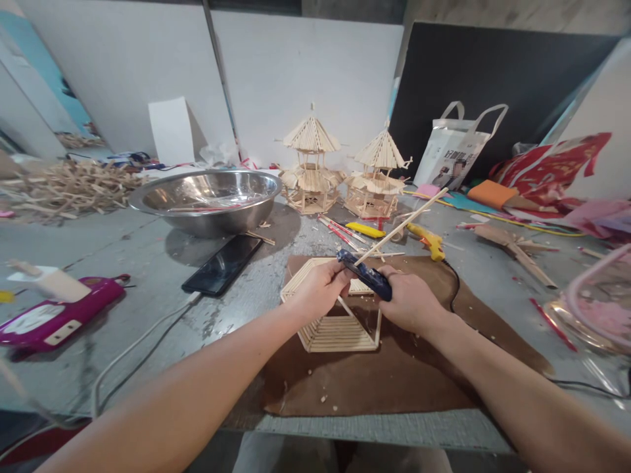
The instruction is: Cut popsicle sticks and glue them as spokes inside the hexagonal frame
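Note:
My right hand (411,299) grips a dark blue hand tool (367,276), perhaps a cutter; its exact kind is hard to make out. Against the tool's far end, my left hand (323,286) pinches the lower end of a thin wooden stick (404,223), which slants up to the right. The fingertips of my left hand are partly hidden. Beneath both hands lies a flat frame of glued wooden sticks (340,334), with several rows filled in and an open middle. It rests on a brown cloth (340,387).
Two wooden stick pagodas (311,164) stand at the back. Leftward are a steel basin (207,203), a phone (224,263), a purple power strip (64,315) and a stick pile (73,187). A yellow glue gun (428,242) and yellow knife (365,230) lie beyond the cloth.

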